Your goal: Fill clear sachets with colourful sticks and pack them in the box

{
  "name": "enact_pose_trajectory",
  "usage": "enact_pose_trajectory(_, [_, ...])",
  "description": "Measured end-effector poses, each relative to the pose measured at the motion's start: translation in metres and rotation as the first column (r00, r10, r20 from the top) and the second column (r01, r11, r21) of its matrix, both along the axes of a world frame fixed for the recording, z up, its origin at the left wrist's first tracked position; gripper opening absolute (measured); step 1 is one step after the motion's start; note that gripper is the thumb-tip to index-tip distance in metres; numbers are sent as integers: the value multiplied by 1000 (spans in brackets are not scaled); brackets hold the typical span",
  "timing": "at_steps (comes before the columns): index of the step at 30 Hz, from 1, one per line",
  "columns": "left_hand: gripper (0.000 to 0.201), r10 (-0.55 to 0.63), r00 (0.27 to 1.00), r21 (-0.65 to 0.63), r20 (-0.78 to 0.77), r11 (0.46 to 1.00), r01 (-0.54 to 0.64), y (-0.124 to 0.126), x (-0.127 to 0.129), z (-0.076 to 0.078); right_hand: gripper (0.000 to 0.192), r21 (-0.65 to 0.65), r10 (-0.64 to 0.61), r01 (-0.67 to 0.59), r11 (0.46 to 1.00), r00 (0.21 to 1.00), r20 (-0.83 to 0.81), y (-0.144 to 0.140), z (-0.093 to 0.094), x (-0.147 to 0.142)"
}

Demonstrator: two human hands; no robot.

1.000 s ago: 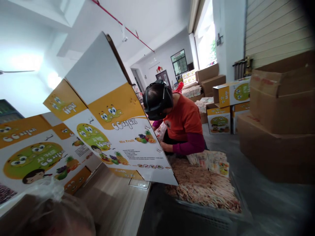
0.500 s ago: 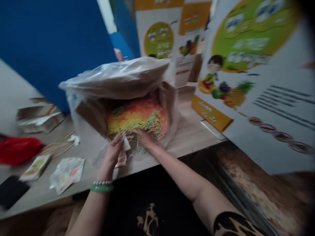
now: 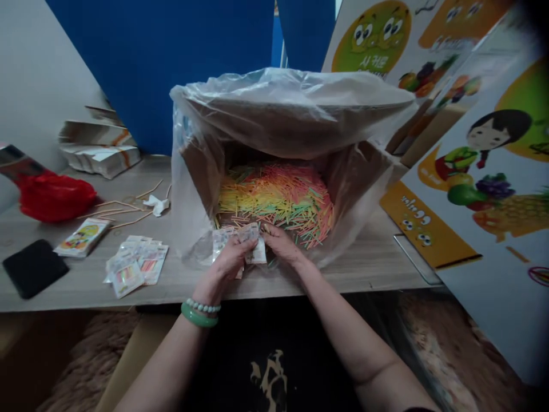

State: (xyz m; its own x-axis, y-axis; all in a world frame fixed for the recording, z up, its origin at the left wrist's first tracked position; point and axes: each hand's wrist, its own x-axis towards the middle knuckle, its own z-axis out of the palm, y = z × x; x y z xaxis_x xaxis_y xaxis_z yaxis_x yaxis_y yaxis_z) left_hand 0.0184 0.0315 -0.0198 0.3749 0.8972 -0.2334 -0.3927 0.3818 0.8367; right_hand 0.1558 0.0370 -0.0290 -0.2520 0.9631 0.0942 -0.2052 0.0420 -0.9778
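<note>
— Left hand [image 3: 227, 264], what does it hold?

— It is curled around a few small printed packets [image 3: 251, 243], thumb on top, at the open mouth of the box [image 3: 201, 171]. A green bangle and a bead bracelet sit on that wrist.

— And the right hand [image 3: 281, 246]?

— It meets the left one, fingertips pinched on the right edge of the same packets. Both hands touch them, just above the near edge of the table [image 3: 364, 269].

— What lies beyond the fingers?

— A heap of thin coloured sticks [image 3: 278, 197], yellow, green, orange and pink, fills the bottom of the box. The box lies on its side and is lined with a clear plastic bag [image 3: 291, 109], which drapes over its upper flap and spills onto the table beside the left hand.

— Anything to the left of the left hand?

— A loose spread of more packets [image 3: 135, 264] lies near, one single packet [image 3: 82, 236] farther left, then a black flat thing [image 3: 34, 268] well apart. Behind those sit a red bag [image 3: 55, 197] and some bare wooden sticks [image 3: 124, 209].

— And to the right of the right hand?

— Printed cardboard sheets [image 3: 484, 160] with cartoon fruit lean there, well apart from the hands.
</note>
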Motion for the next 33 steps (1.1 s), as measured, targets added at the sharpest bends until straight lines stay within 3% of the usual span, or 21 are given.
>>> enact_pose_trajectory(3, [34,36,996,-20,80,999,-34,1,1,7,22,-10,-141,141,990,990,20,1,-1,-2])
enact_pose_trajectory(7, [25,109,991,-33,75,994,-107,0,-8,14,21,101,-397,385,917,907,139,10,1,24])
enact_pose_trajectory(10, [18,135,988,86,-77,988,-129,-10,-21,15,20,261,-461,396,880,843,276,16,8,52])
enact_pose_trajectory(12, [11,84,970,264,-229,964,-21,-24,-24,12,14,309,-439,326,893,777,452,14,10,61])
enact_pose_trajectory(14, [3,32,911,461,-412,869,178,-40,-20,5,13,308,-394,246,919,614,684,8,8,57])
enact_pose_trajectory(16, [13,52,802,584,-596,713,388,-54,-14,-5,18,312,-342,139,940,370,864,0,3,45])
enact_pose_trajectory(18, [17,143,664,606,-734,579,545,-63,-9,-15,21,307,-306,16,952,158,939,-7,-3,32])
enact_pose_trajectory(20, [17,230,557,588,-798,505,632,-65,-8,-23,22,280,-277,-61,958,64,959,-10,-7,23])
enact_pose_trajectory(23, [19,268,540,598,-798,466,652,-61,-13,-29,20,234,-224,-103,967,94,970,-8,-8,25])
enact_pose_trajectory(29, [24,258,664,685,-702,501,529,-57,-19,-37,26,291,-166,-249,924,427,889,-3,-7,52])
enact_pose_trajectory(33, [24,267,679,702,-683,495,512,-59,-18,-38,14,348,-236,-161,924,479,846,5,-19,53])
